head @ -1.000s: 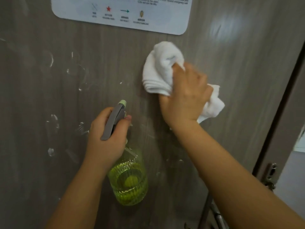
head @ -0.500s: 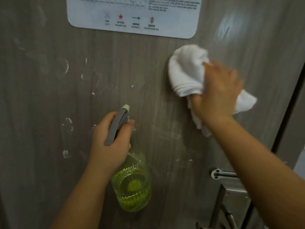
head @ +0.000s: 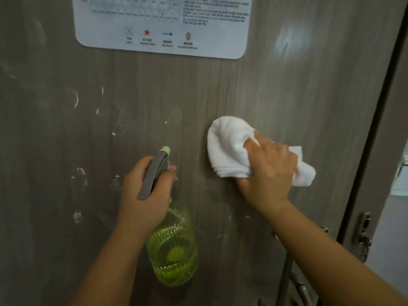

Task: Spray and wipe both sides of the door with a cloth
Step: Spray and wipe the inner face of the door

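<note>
A grey-brown wood-grain door [head: 220,89] fills the view, with white spray marks on its left half. My right hand [head: 268,173] grips a bunched white cloth [head: 227,146] and presses it flat against the door, right of centre. My left hand [head: 146,191] holds a spray bottle [head: 174,250] by its grey trigger head, nozzle pointing up at the door; the clear body holds yellow-green liquid and hangs below my fist.
A white evacuation notice [head: 163,23] is stuck to the door above the hands. The door's edge and a metal latch plate [head: 364,235] are at the right, with a bright opening beyond. Part of the metal handle [head: 295,281] shows under my right forearm.
My right hand has swept the cloth to the right and then back down towards the middle of the door. The left hand with the bottle has stayed nearly still.
</note>
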A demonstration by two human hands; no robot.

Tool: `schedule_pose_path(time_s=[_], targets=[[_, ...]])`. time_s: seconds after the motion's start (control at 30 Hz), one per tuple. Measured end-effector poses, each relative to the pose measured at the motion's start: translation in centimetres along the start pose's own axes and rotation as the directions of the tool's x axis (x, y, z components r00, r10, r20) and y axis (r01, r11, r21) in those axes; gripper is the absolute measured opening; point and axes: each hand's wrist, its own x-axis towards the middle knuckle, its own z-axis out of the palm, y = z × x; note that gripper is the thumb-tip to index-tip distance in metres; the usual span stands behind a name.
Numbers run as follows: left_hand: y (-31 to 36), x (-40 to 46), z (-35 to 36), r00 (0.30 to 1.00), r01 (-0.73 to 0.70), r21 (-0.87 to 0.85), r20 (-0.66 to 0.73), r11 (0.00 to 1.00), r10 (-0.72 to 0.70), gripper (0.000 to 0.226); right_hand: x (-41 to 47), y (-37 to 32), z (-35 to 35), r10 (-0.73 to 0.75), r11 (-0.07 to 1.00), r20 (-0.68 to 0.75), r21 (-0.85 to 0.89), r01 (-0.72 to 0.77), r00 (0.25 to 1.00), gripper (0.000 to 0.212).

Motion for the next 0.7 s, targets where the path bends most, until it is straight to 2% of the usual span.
schedule_pose_path(time_s=[0.23,0.3,0.5,0.6,0.7], targets=[[0.6,-0.5,0.0,1.000,0.009,-0.024,0.000,1.000,-0.009,0.010,-2.1,0.0,-0.2,-0.142,0.989,-0.040,0.027,0.143,0.989,0.039],[0.8,-0.6,-0.1,1.000,0.000,-0.019,-0.004,1.000,0.000,0.010,-0.9,0.9,-0.9,-0.116,0.993,-0.021,0.022,0.116,0.993,0.037],[0.9,-1.3,0.0,0.999,0.000,0.003,-0.034,1.000,0.000,0.009,5.6,4.1,-3.0,0.159,0.981,0.028,-0.116,-0.155,0.987,0.042],[1.0,-1.9,0.0,0.998,0.013,0.027,-0.060,1.000,-0.011,0.010,7.7,2.6,-3.6,0.346,0.930,-0.024,-0.124,-0.347,0.938,0.046],[0.8,-2.4,0.1,0.994,0.024,0.050,-0.103,0.998,-0.019,0.009,8.1,-0.1,-3.3,0.485,0.869,-0.054,-0.084,-0.487,0.873,0.066]])
